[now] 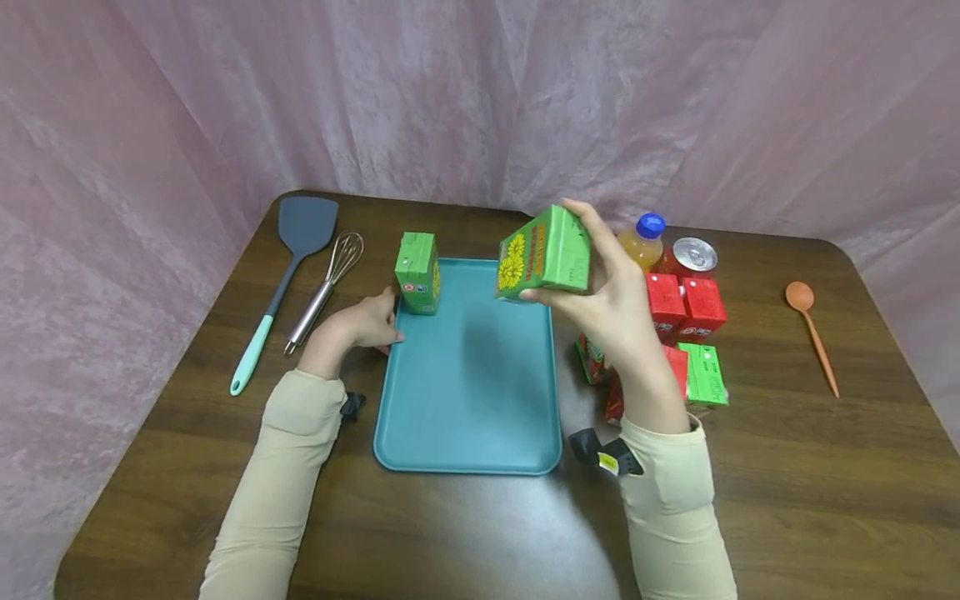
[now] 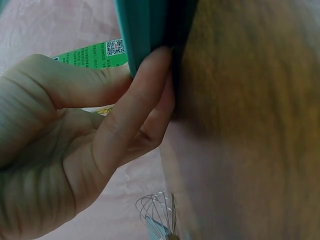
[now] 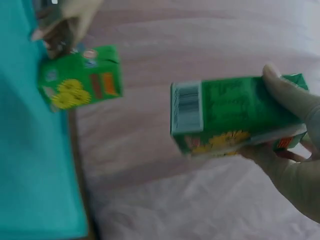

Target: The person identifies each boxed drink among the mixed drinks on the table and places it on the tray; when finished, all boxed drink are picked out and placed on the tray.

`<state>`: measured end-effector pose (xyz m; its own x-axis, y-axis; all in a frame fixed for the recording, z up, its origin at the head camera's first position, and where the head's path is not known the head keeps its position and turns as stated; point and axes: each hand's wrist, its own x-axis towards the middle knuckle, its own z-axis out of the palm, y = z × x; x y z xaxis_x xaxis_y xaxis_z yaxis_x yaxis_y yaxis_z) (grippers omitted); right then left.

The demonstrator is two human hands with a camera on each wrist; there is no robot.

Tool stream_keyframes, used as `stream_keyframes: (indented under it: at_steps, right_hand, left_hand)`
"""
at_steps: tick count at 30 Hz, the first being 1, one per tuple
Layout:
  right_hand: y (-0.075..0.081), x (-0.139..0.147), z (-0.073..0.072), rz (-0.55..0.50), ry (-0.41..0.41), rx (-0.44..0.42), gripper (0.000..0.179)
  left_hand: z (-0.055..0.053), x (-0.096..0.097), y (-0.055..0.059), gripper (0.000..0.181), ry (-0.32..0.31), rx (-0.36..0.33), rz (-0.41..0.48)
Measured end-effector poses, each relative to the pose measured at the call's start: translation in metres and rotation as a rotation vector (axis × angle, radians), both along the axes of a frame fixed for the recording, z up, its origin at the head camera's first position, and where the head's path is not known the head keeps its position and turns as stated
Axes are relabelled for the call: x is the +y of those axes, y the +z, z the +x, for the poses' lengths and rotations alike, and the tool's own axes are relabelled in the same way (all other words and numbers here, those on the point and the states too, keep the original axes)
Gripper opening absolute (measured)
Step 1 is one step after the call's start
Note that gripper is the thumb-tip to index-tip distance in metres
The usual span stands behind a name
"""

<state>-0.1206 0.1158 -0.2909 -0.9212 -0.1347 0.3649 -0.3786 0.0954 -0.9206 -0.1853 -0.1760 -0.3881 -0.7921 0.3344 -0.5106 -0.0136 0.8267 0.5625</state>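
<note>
My left hand [image 1: 369, 321] pinches the left rim of a teal tray [image 1: 472, 417], thumb on the inner side and fingers beneath, as the left wrist view shows. Just beyond it a green drink carton [image 1: 417, 275] with yellow flowers stands upright in the tray's far left corner. Above the tray's far right part, my right hand [image 1: 611, 292] grips a second green drink carton [image 1: 543, 254] between thumb and fingers. That carton is tilted and held up in the air; the right wrist view shows its barcode end [image 3: 187, 107] pointing away from the palm.
Right of the tray cluster red cartons [image 1: 702, 308], a green carton [image 1: 703, 372], a soda can [image 1: 693, 255] and a blue-capped juice bottle [image 1: 643, 239], partly behind my right arm. An orange spoon [image 1: 810, 329] lies farther right. A spatula [image 1: 281, 283] and whisk [image 1: 326, 287] lie left.
</note>
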Motion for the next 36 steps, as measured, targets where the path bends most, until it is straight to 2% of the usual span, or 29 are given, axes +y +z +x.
stream_keyframes:
  at_steps: [2, 9, 13, 16, 23, 28, 36]
  right_hand:
    - [-0.010, -0.009, -0.008, 0.061, -0.012, -0.054, 0.086]
    - [-0.050, -0.036, -0.034, 0.135, -0.028, -0.287, 0.080]
    - [-0.066, -0.045, -0.046, 0.197, -0.040, -0.346, 0.080]
    - [-0.071, -0.052, -0.054, 0.243, -0.050, -0.338, 0.081]
    - [-0.078, -0.064, -0.068, 0.465, -0.057, -0.246, 0.083]
    - [-0.085, -0.065, -0.077, 0.507, -0.038, -0.247, 0.082]
    - [-0.089, -0.064, -0.085, 0.506, -0.013, -0.211, 0.081]
  left_hand:
    - [0.001, 0.000, -0.001, 0.088, 0.002, -0.006, 0.002]
    - [0.003, 0.001, -0.001, 0.087, 0.000, -0.007, -0.009]
    - [0.003, 0.001, -0.001, 0.087, -0.003, -0.011, -0.021]
    - [0.003, 0.000, -0.002, 0.087, 0.002, -0.006, -0.025]
    - [0.003, -0.002, -0.003, 0.089, 0.011, -0.011, 0.013]
    - [0.005, -0.002, -0.003, 0.090, 0.011, -0.015, 0.022]
    - [0.005, -0.001, -0.001, 0.088, 0.013, 0.004, -0.001]
